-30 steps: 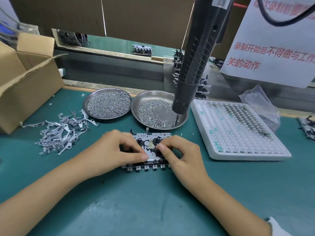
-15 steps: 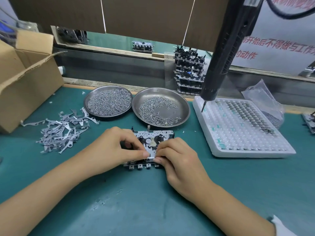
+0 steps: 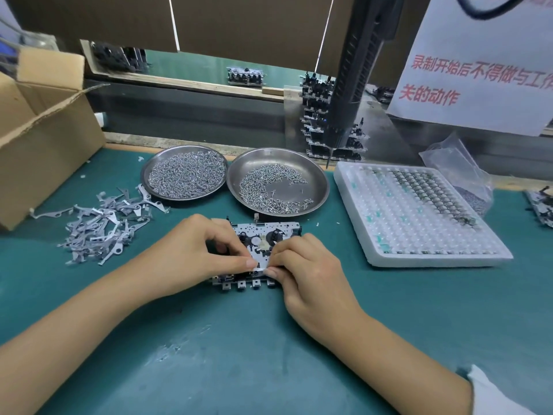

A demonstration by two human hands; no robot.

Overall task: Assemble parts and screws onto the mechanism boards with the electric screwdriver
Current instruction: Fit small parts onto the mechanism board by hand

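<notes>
1. Mechanism board (image 3: pixel 270 235): lies flat on the mat, under both hands. Keep it flat and steady while seating the part.
2. Electric screwdriver (image 3: pixel 353 85): hangs unheld, beyond the grip and to its right. Judgement: seat the part fully before reaching for it.
3. Left hand (image 3: pixel 191 259) and right hand (image 3: pixel 311 274): fingertips meet at the board's near edge, pinching a small flat part (image 3: pixel 259 268). Press evenly; align holes.
4. Writing: hanging sign (image 3: pixel 478 76), beyond the grip to its right, red Chinese text, partly cut off: "录制开始后不得做与工作…关的动作".

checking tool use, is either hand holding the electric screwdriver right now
No, the electric screwdriver hangs free above the bench while the left hand and right hand both pinch at the mechanism board.
</notes>
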